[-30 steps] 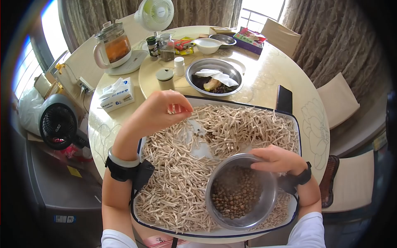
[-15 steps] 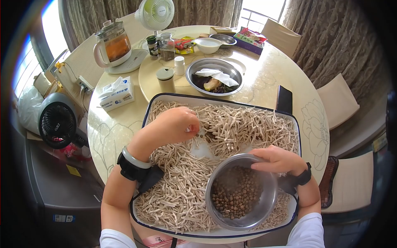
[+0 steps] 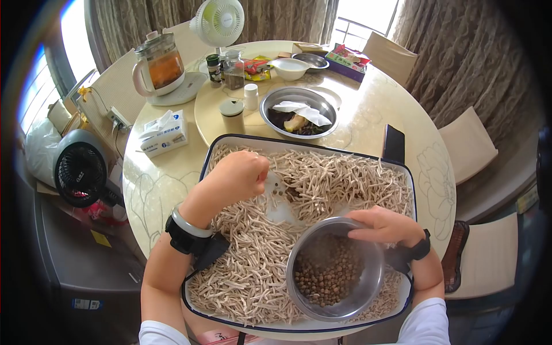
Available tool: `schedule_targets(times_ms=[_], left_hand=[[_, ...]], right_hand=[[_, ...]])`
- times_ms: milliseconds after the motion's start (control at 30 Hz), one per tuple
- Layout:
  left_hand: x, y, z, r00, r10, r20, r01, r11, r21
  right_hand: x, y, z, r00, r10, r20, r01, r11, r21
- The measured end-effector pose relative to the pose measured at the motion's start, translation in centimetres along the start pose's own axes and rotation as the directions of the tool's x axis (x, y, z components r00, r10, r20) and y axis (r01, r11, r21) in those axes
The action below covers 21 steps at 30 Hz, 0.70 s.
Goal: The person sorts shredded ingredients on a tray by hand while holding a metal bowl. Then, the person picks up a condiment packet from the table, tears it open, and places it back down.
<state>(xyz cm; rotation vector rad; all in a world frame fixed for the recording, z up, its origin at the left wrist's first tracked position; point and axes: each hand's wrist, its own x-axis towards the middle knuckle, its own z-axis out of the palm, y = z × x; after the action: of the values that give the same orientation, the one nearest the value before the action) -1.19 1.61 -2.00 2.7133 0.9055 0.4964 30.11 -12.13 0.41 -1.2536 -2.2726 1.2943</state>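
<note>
A white tray with a dark blue rim (image 3: 253,137) is spread with pale, dry, stick-like pieces (image 3: 253,259). My left hand (image 3: 241,175) is just above the tray's upper left part, fingers curled closed; anything inside them is hidden. Beside it, a bare patch of the tray shows a few small bits. My right hand (image 3: 385,224) grips the rim of a steel bowl (image 3: 375,276), thumb over the edge. Small round brown pieces (image 3: 328,273) lie in this bowl, which is tilted above the tray's lower right part.
Beyond the tray stands another steel bowl (image 3: 267,118) with white tissue and dark scraps. A tissue box (image 3: 164,135), a lidded beige container (image 3: 233,118) and a black phone-like slab (image 3: 394,144) surround the tray. Farther back are a glass kettle (image 3: 164,66) and a small fan (image 3: 218,23).
My left hand has drawn slightly left, and its fingers are curled in more. The right hand and its bowl have hardly moved. The view has tilted a little.
</note>
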Motion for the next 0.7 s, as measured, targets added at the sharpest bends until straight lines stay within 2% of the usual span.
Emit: schedule_targets(times_ms=[33,100,233,300,400,567,700], left_hand=[[0.1,0.2,-0.2,1.000,0.000,-0.002,0.000,1.000,0.002],[0.4,0.9,-0.7,0.999,-0.028,0.024,0.033,0.965,-0.261],[0.6,1.5,-0.5,1.000,0.012,-0.015,-0.016,0.962,-0.272],[0.5,0.2,0.5,0.990,0.134,-0.038,-0.137,0.983,-0.125],[0.6,0.3,0.3,0.990,0.137,0.039,-0.133,0.987,-0.089],[0.6,0.8,0.1,0.985,0.170,0.037,-0.167,0.982,-0.085],[0.5,0.9,0.1,0.978,0.204,0.036,-0.200,0.975,-0.095]], right_hand=[[0.0,-0.1,0.0,1.000,0.010,0.006,-0.010,1.000,-0.002],[-0.1,-0.4,-0.2,1.000,0.019,0.009,-0.019,1.000,-0.005],[-0.1,-1.4,-0.4,0.995,0.099,0.033,-0.099,0.995,0.008],[-0.1,-1.3,-0.4,0.993,0.111,0.036,-0.112,0.993,0.024],[0.0,-0.7,-0.2,0.998,0.067,0.022,-0.068,0.997,0.033],[-0.1,-1.2,-0.4,0.991,0.129,0.041,-0.130,0.991,0.042],[-0.1,-0.7,-0.2,0.996,0.085,0.020,-0.085,0.996,0.017]])
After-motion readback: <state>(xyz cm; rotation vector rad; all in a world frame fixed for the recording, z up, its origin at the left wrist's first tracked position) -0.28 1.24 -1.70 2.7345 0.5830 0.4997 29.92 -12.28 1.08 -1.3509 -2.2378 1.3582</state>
